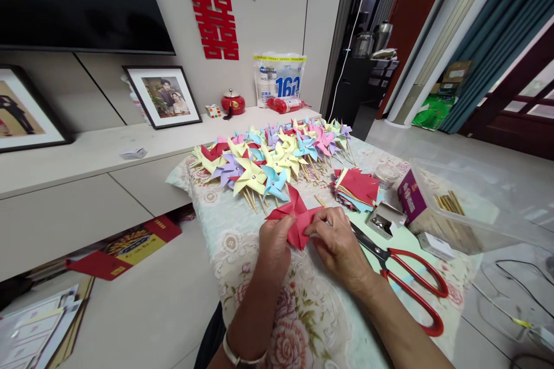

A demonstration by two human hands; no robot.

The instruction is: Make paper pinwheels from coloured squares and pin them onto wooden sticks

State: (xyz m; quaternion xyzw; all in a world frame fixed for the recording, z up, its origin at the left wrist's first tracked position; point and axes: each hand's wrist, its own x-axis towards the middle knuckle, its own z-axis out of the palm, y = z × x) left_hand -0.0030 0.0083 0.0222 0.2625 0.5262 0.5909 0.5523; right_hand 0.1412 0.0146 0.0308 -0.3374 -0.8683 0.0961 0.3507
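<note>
Between my two hands is a red paper pinwheel (298, 229), its blades folded toward the middle. My left hand (277, 242) pinches it from the left, thumb near its centre. From the right, my right hand (335, 242) grips a blade with bent fingers. Several finished paper pinwheels (251, 177) on sticks lie just beyond, in yellow, blue, purple, pink and red. Right of my hands lie scissors (381, 253) with red handles, partly under my right hand. A stack of cut paper squares (357, 187), red on top, sits behind them, near a small open box (385, 220) of metal bits.
A clear plastic bin (467, 213) with wooden sticks (450, 203) stands at the table's right, beside a small white box (436, 246). A flowered cloth (294, 323) covers the table. Behind runs a white cabinet (95, 155) with framed photos and a bag of cups (279, 81).
</note>
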